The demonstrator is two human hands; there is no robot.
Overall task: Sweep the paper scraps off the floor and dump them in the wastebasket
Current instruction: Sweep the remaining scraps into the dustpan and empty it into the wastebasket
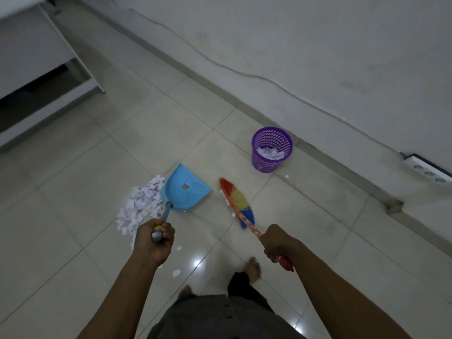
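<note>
Tiled floor (73, 167), left hand (155, 241) clenching dustpan handle (167, 211) beside paper scraps (141, 204), right hand (276, 243) gripping broom (238, 199), wastebasket (266, 165) beyond.

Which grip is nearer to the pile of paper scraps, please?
Left. The left grip, holding the dustpan, is right beside the scrap pile; the right grip, holding the broom, is farther off to its right.

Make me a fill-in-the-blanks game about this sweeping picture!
1. The left hand grips the handle of the ____ dustpan.
2. The right hand grips the handle of the colourful ____.
3. The ____ wastebasket already has paper scraps inside.
Missing words: blue; broom; purple.
</note>
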